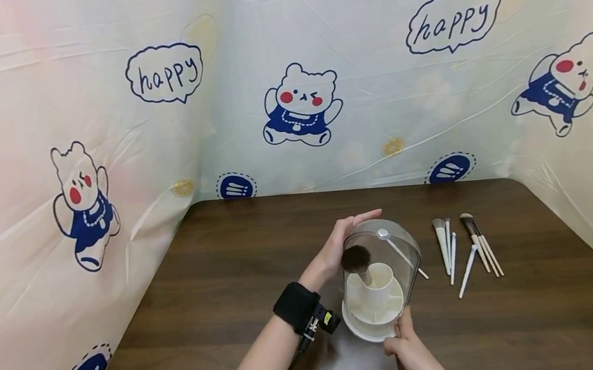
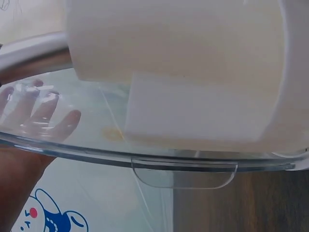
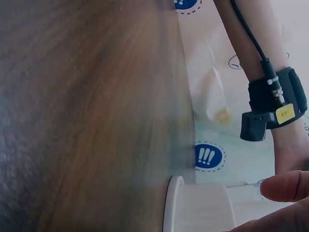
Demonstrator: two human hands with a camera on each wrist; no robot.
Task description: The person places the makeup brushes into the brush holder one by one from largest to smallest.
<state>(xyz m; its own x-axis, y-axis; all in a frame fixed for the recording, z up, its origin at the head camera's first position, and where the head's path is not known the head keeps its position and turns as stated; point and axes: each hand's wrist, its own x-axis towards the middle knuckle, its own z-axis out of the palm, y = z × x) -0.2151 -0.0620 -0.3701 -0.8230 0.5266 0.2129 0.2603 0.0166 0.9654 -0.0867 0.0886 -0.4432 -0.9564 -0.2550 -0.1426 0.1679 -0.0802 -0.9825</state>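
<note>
Head view: the holder stands on the table, the lower end of a brush hidden in its cup. Left hand, straight-fingered, lies against the cover; right hand touches its near edge, pinching or not I cannot tell.

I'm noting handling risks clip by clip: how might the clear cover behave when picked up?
The clear cover is probably stiff: its wall shows no dent beside the left hand. It may be slippery, since its surface looks smooth and glossy. It is likely light for its size, as the wall looks thin.
</note>
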